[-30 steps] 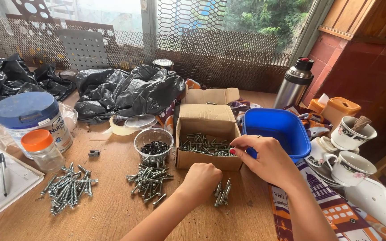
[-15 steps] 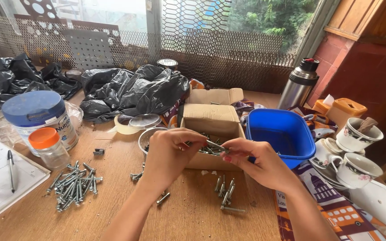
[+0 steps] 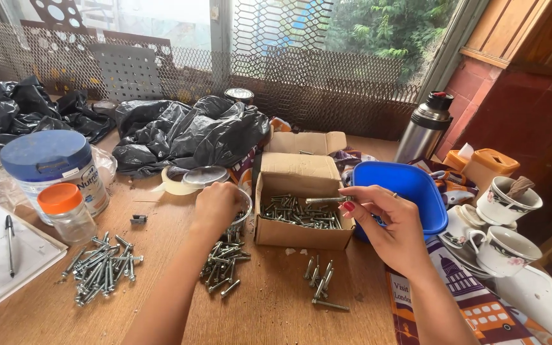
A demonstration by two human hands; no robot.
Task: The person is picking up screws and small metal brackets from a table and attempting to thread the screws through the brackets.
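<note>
My right hand (image 3: 388, 220) pinches a long bolt (image 3: 324, 200) and holds it level over the open cardboard box (image 3: 298, 235), which is full of bolts. My left hand (image 3: 215, 207) is curled over the small clear bowl (image 3: 244, 214), its fingertips hidden inside; I cannot tell whether it grips anything. A pile of bolts (image 3: 222, 259) lies just in front of that bowl. A few more bolts (image 3: 321, 281) lie below the box, and a bigger heap of bolts (image 3: 100, 265) lies to the left.
A blue plastic tub (image 3: 416, 191) sits right of the box. A blue-lidded can (image 3: 55, 169), an orange-capped jar (image 3: 65, 211), a notebook with pen (image 3: 7, 236), tape roll (image 3: 174, 182), black bags (image 3: 186, 131), a steel flask (image 3: 426, 128) and cups (image 3: 506, 220) stand around.
My hands came apart: the left moved from the box down into the bowl at the left, and the right stayed over the box holding a bolt.
</note>
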